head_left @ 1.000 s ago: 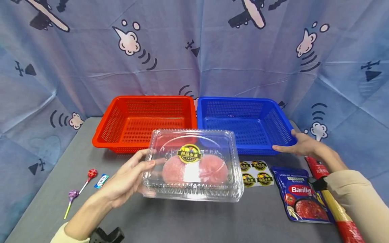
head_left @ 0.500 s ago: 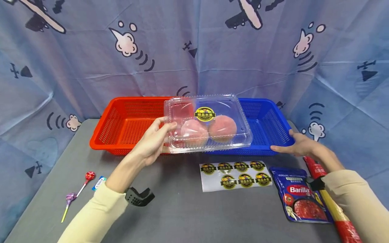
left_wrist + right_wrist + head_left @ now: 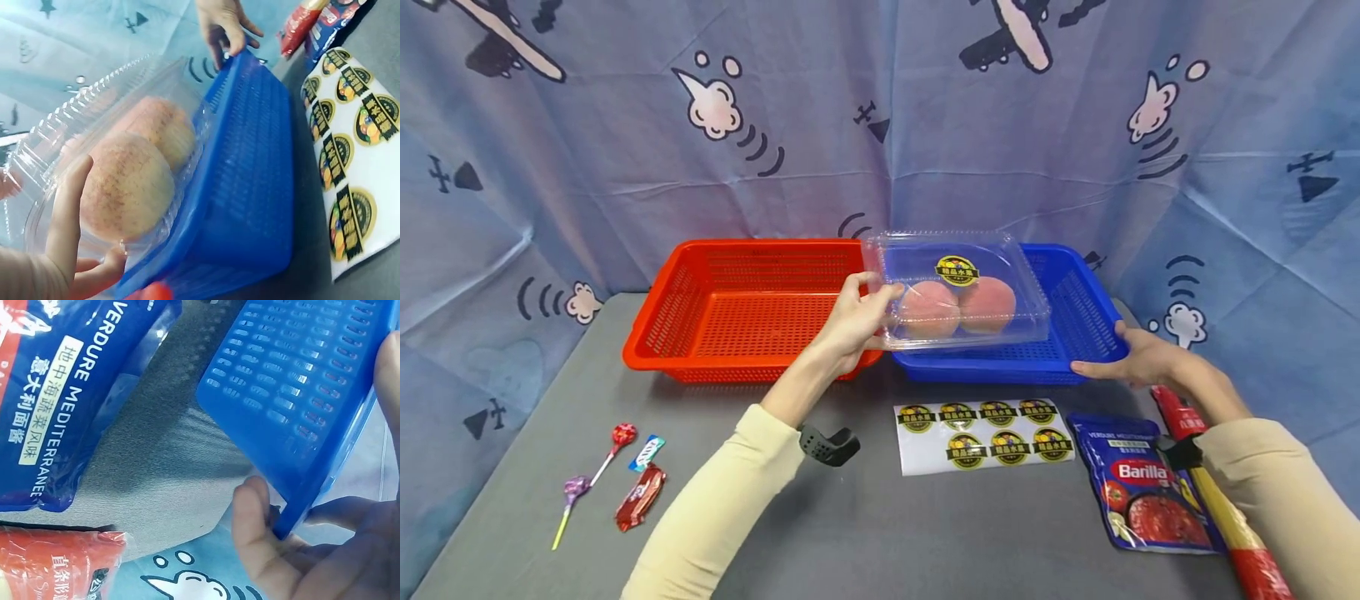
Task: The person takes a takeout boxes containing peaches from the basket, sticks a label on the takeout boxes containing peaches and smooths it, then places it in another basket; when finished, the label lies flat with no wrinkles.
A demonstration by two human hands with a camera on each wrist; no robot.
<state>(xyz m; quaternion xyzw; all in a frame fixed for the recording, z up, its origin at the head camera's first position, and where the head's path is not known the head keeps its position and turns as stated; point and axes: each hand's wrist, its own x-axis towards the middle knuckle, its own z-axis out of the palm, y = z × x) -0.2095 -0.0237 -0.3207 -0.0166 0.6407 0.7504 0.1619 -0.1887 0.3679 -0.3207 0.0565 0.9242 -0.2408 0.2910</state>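
Note:
My left hand grips the left end of a clear plastic fruit box, its thumb on the lid. Inside the box lie two pink peaches, and a black and gold label is stuck on the lid. The box hangs tilted over the blue basket, close to its left part. In the left wrist view, the peaches show through the plastic beside the basket's rim. My right hand holds the front right corner of the blue basket; in the right wrist view its fingers curl round the rim.
A red basket stands left of the blue one. In front lies a label sheet. At right are a Barilla sauce pouch and a spaghetti pack. Two lollipops and two wrapped sweets lie at left.
My left hand has carried the fruit box up, away and to the right, from before the baskets to over the blue one. The label sheet is uncovered. My right hand stays put.

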